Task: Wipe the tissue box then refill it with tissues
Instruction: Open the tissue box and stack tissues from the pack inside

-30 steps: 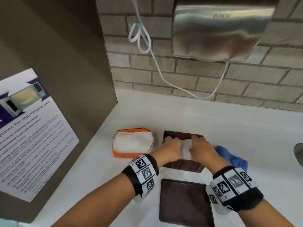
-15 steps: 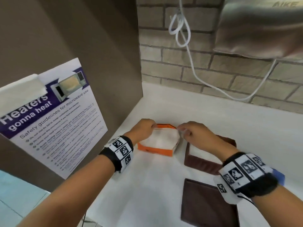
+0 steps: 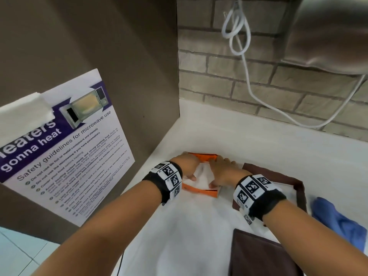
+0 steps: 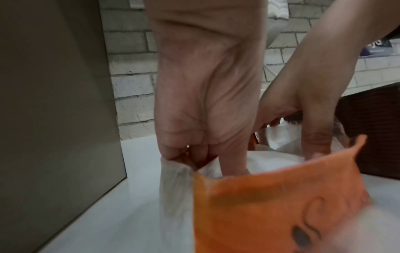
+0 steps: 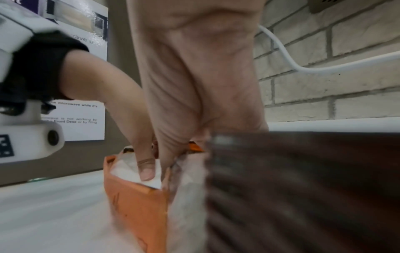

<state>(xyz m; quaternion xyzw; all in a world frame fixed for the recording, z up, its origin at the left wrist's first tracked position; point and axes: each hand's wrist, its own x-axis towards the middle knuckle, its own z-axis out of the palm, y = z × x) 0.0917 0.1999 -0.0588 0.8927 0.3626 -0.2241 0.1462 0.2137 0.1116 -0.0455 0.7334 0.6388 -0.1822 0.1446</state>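
An orange tissue pack [image 3: 201, 191] lies on the white counter [image 3: 179, 236], torn open on top with white tissues [image 3: 202, 176] showing. My left hand [image 3: 188, 169] grips the pack's left end, its thumb down on the tissues. In the left wrist view the left hand [image 4: 194, 154] has its fingers curled over the pale wrapper edge. My right hand [image 3: 219, 174] grips the right end, thumb inside the opening; it shows again as the right hand [image 5: 171, 154] in the right wrist view. The open brown tissue box [image 3: 299, 194] stands just right of the pack [image 5: 138, 205].
The box's brown lid [image 3: 258, 259] lies flat near the counter's front edge. A blue cloth [image 3: 338, 222] sits to the right. A brown panel with a microwave poster [image 3: 65, 148] walls the left side. A steel hand dryer [image 3: 328, 32] and white cord [image 3: 247, 76] hang on the brick wall.
Both hands left the brown box and went left to the orange pack. They now grip its two ends with thumbs in the opening. The head view swung left and closer.
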